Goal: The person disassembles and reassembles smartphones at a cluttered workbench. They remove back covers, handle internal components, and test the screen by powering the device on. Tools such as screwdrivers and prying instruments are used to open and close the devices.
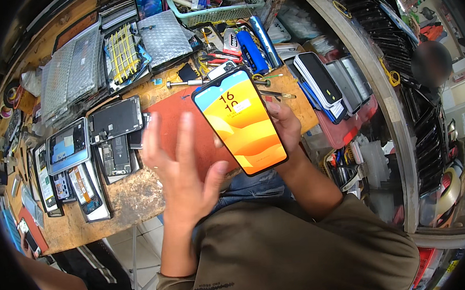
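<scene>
A smartphone with a lit yellow, orange and blue lock screen is held up, tilted, over the front of the wooden bench. My right hand grips it from behind and along its right edge; most of those fingers are hidden by the phone. Just to the left, my left hand is raised with its fingers spread and nothing in it, apart from the phone. Beneath both hands lies a red-brown work mat, partly covered from view.
Opened phones and a tablet lie left on the bench. Bubble-wrapped packs, a green basket and a blue cylinder stand at the back. Phone cases pile up right. Another person's arm shows lower left.
</scene>
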Motion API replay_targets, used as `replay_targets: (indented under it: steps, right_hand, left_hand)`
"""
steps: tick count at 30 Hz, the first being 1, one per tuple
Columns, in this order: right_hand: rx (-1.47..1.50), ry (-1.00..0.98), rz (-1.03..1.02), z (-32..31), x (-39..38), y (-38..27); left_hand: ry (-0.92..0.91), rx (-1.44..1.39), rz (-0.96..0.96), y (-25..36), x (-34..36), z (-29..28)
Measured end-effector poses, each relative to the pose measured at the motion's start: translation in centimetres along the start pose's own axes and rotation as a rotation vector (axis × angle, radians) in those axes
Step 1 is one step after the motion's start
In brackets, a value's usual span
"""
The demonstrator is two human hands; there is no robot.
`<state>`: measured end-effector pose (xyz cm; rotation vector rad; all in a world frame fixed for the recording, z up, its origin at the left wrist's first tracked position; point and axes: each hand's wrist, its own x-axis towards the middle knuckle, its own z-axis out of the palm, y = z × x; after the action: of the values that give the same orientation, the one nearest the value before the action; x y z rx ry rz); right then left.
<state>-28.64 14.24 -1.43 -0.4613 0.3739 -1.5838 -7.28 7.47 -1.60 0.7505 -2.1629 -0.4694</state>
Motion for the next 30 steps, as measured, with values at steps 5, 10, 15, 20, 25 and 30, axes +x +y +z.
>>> replay_targets:
  steps: [5,10,15,20,25,30]
  right_hand:
    - [0.037,-0.041,0.02,-0.4,0.3,0.1]
    - [0.088,-0.029,0.007,-0.8,0.6,0.8]
    - [0.205,-0.075,0.069,-0.5,0.6,1.2]
    - [0.147,-0.024,0.09,-0.4,-0.3,1.2]
    - [0.098,0.037,0.091,-0.8,-0.3,1.2]
    - [0.148,0.01,0.088,-0.6,-0.1,1.2]
  left_hand:
    - [-0.051,-0.017,-0.091,-0.6,-1.5,-1.0]
    - [-0.067,-0.063,0.099,1.1,-4.2,0.5]
    - [-0.106,-0.021,0.218,1.7,-3.7,1.4]
    - [0.011,-0.032,0.035,0.1,-1.9,0.8]
    - [-0.014,-0.074,0.065,0.7,-3.5,0.5]
    - [-0.076,-0.022,0.293,2.1,-4.3,1.8]
